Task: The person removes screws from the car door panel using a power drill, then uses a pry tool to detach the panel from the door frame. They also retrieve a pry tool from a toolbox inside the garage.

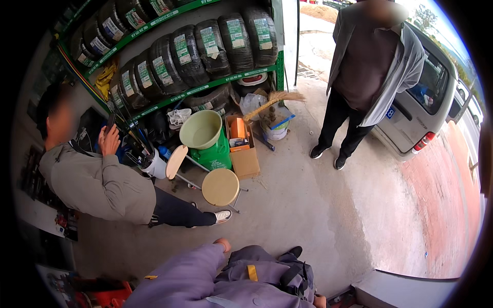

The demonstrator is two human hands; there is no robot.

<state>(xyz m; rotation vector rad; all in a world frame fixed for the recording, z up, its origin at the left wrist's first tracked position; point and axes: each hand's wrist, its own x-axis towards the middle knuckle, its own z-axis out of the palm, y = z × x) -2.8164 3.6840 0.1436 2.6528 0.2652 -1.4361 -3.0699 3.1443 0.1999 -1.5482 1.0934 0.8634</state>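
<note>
My left hand (223,244) shows only as a small rounded part past the cuff of my purple-grey sleeve (179,272). It hangs over the concrete floor in front of my body, and its fingers are hidden. Of my right hand (319,301) only a sliver appears at the lower edge, beside a black strap bag (295,277) at my side. I see no object in either hand. The nearest thing ahead of my left hand is a round wooden-topped folding chair (220,187), well out of touch.
Wrapped tyres (188,54) fill a green rack (205,88). Below stand a green basin (201,129), a cardboard box (245,159) and a straw broom (275,101). One person (102,179) holds a phone (111,122) at left; another person (367,66) stands near a parked van (421,102).
</note>
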